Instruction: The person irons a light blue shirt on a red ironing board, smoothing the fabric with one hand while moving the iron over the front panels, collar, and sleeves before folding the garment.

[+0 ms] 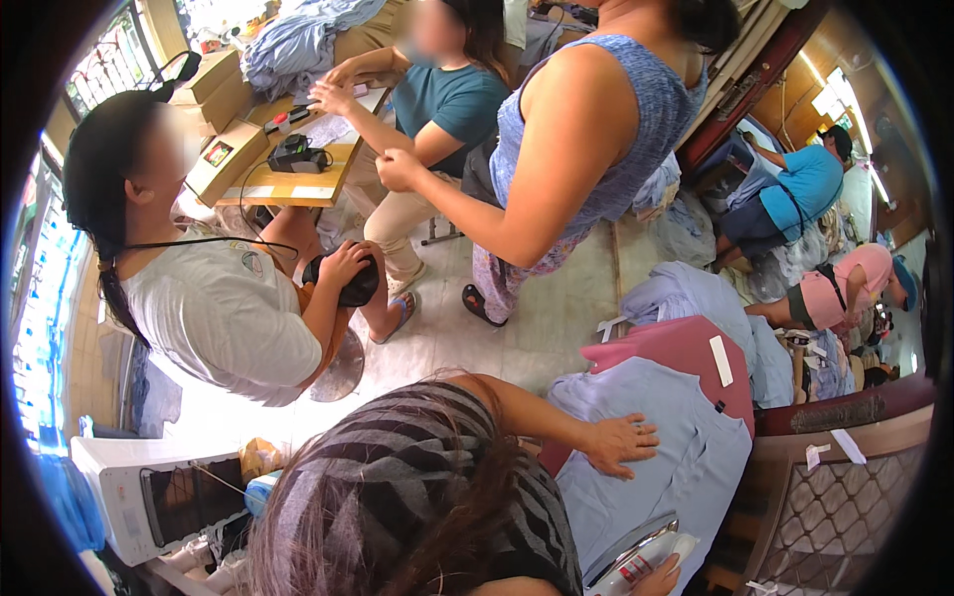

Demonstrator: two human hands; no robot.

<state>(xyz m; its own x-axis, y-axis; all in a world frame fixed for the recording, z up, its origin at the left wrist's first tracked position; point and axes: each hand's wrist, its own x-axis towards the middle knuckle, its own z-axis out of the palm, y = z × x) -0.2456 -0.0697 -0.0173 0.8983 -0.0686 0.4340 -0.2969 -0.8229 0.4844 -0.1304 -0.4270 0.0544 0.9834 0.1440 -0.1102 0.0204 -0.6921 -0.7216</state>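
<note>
My left hand lies flat on a light blue garment, its fingers spread. The garment is stretched over a red-covered board, and a white strip rests on the red part. At the lower edge my right hand is closed on an iron with a shiny metal rim; the picture's edge cuts off part of the hand and iron. The iron is on the garment, nearer to me than my left hand. My striped sleeve and loose hair fill the bottom middle of the view.
A seated person holds something black at the left. Another sits by a wooden table, and a third stands in a blue top. Piled blue cloth lies beyond the board. A white microwave stands lower left, a lattice panel lower right.
</note>
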